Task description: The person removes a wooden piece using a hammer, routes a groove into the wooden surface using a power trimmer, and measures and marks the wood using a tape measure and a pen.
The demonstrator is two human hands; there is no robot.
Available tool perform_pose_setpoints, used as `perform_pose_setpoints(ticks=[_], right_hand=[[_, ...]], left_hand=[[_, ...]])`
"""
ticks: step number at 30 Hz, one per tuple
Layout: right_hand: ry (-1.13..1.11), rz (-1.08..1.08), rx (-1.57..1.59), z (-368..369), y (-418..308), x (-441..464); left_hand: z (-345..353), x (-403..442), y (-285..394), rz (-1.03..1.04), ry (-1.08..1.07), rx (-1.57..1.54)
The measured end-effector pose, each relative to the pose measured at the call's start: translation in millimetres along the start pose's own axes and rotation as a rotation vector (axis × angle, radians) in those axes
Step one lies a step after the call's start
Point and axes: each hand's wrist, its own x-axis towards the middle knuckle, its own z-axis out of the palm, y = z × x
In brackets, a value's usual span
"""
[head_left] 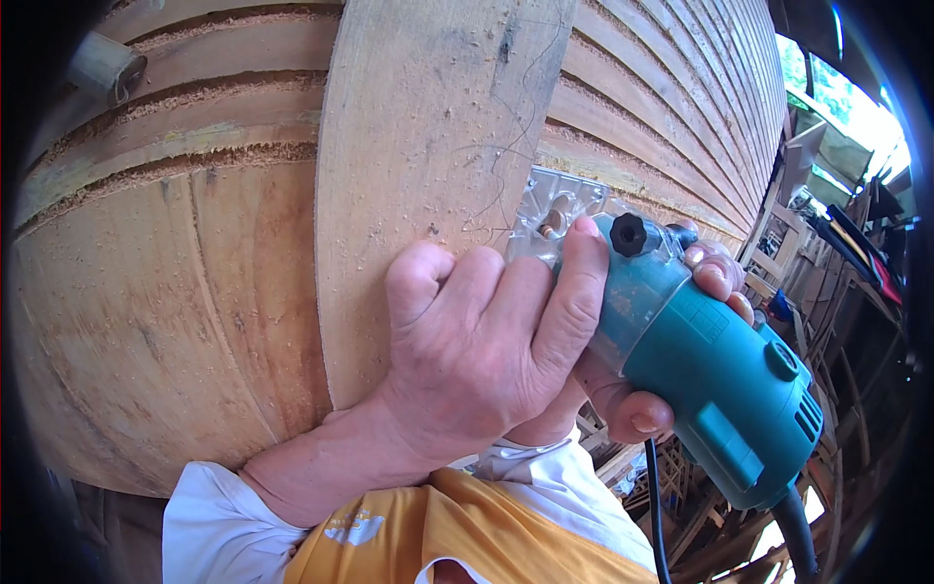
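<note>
A teal power tool (720, 375) with a clear base (545, 200) and a black knob lies tilted against the edge of a flat wooden board (418, 127). My left hand (486, 321) presses on the board's lower right part, its fingers curled and the index finger against the tool's clear housing. My right hand (637, 414) is wrapped round the tool from beneath, with the thumb below and fingertips showing on the far side. The bit shows inside the clear base. Sawdust is scattered over the board.
Grooved wooden planking (671, 107) with sawdust in its grooves curves behind the board. Smoother planks (146, 321) lie at the left. A pale cylindrical object (102, 68) is at the upper left. A black cord (654, 506) hangs down. Timber pieces and tools fill the right background.
</note>
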Motion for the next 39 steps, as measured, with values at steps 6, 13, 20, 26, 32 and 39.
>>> perform_pose_setpoints(ticks=[6, 13, 20, 26, 32, 39], right_hand=[[-0.058, -0.05, 0.021, -9, 5, -5], [-0.066, -0.079, -0.189, -13, -2, -5], [-0.062, -0.113, -0.216, -12, 3, -3], [-0.088, -0.079, -0.311, -16, -6, -2], [-0.06, -0.126, -0.213, -7, 1, -2], [-0.04, -0.106, -0.347, -7, -1, -6]], left_hand=[[4, -2, -1, 0.03, 0.016, -0.005], [5, -3, -5, 0.08, 0.034, -0.024], [7, -2, -9, 0.104, 0.048, -0.018], [3, -1, -8, 0.131, 0.03, -0.036], [0, 1, -9, 0.122, 0.008, -0.032], [4, 0, -11, 0.127, 0.031, -0.018]])
